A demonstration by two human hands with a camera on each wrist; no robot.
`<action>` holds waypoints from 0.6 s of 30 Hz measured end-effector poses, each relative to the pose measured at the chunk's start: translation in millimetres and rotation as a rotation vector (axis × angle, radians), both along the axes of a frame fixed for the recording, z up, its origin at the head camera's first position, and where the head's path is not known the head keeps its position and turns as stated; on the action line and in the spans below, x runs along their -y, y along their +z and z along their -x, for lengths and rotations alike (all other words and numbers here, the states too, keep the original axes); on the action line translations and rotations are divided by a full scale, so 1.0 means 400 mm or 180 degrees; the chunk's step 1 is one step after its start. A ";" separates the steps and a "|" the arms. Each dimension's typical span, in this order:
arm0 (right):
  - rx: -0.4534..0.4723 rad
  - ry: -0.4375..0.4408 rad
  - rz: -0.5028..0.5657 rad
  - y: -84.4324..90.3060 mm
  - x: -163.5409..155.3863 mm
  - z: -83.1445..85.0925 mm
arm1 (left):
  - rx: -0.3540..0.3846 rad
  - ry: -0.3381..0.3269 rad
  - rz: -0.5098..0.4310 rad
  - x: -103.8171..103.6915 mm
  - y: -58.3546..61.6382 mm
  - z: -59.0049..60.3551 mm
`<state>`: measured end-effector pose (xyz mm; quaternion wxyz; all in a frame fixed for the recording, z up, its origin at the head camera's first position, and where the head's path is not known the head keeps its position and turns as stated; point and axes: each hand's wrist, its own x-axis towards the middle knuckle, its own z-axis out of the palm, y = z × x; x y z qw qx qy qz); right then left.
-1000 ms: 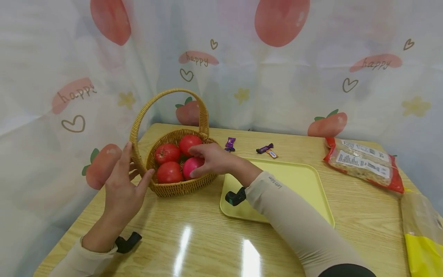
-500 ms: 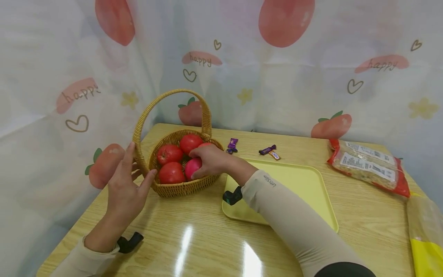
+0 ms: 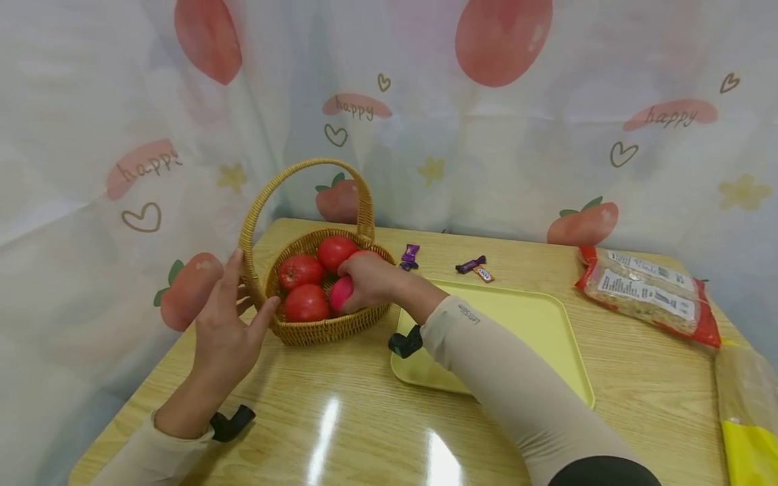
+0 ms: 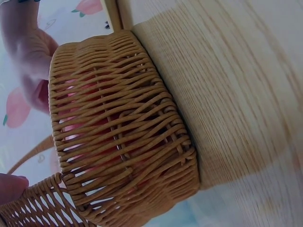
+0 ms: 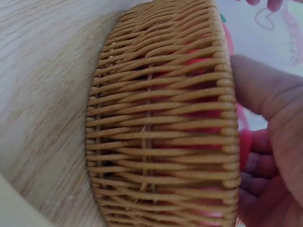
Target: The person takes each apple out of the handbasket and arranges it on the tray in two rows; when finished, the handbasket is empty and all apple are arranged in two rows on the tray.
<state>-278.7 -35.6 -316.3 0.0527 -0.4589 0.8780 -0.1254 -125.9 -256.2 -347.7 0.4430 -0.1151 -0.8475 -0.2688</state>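
A wicker basket (image 3: 328,331) with a tall arched handle holds several round red fruits (image 3: 306,303). One has a rough, crown-like mark on top. My right hand (image 3: 372,280) reaches over the right rim and holds a smooth pink round fruit (image 3: 341,294), partly hidden by the hand. In the right wrist view, curled fingers (image 5: 258,163) show behind the woven wall. My left hand (image 3: 227,327) touches the basket at the left base of the handle, its fingers fairly straight and spread. The left thumb lies against the handle base in the left wrist view.
A yellow tray (image 3: 523,337) lies right of the basket, under my right forearm. Small wrapped candies (image 3: 471,264) sit behind it. On the right are a red-edged food bag (image 3: 644,290) and a yellow-and-clear bag (image 3: 750,418). A printed curtain (image 3: 486,169) surrounds the table.
My right hand has closed further over the pink fruit and covers more of it. Another red fruit now shows behind that hand. The head view has shifted slightly; the left hand stays at the basket.
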 end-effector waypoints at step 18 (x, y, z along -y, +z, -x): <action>0.0381 -0.0264 0.0559 -0.013 -0.044 0.002 | -0.0034 0.0012 -0.0030 -0.002 -0.001 0.001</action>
